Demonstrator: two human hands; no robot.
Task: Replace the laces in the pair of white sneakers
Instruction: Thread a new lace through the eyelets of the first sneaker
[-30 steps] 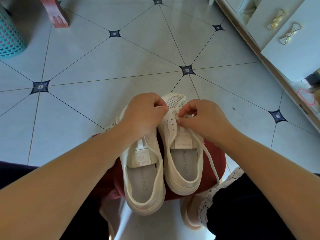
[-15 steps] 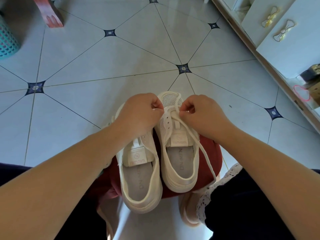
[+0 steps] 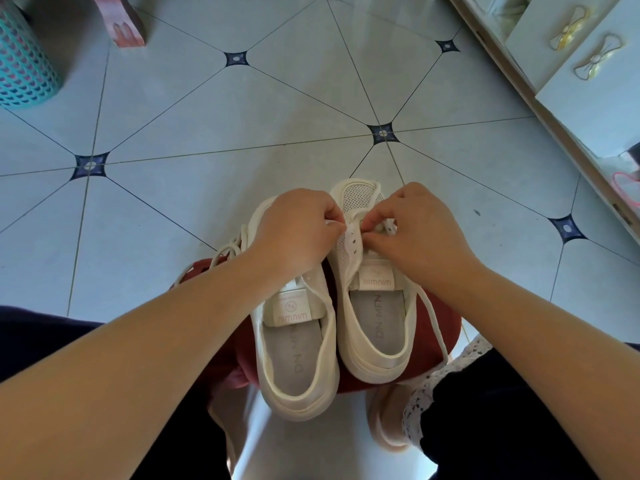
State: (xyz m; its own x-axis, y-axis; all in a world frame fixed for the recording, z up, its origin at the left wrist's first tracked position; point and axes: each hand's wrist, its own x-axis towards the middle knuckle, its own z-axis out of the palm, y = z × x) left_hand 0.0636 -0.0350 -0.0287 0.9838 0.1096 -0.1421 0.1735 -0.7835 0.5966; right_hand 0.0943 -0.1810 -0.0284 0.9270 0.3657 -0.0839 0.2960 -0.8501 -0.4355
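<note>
While the left sneaker [image 3: 298, 358] and right sneaker [image 3: 377, 327] sit side by side on the red stool [image 3: 450, 323], their long axes run away from the person, toes far, heels near. The left hand [image 3: 294, 233], fingers curled, pinches the lace [image 3: 433, 317] at the right sneaker's eyelet flap; the right hand [image 3: 415, 233] pinches it opposite, and its loose end trails down the stool's right side
</note>
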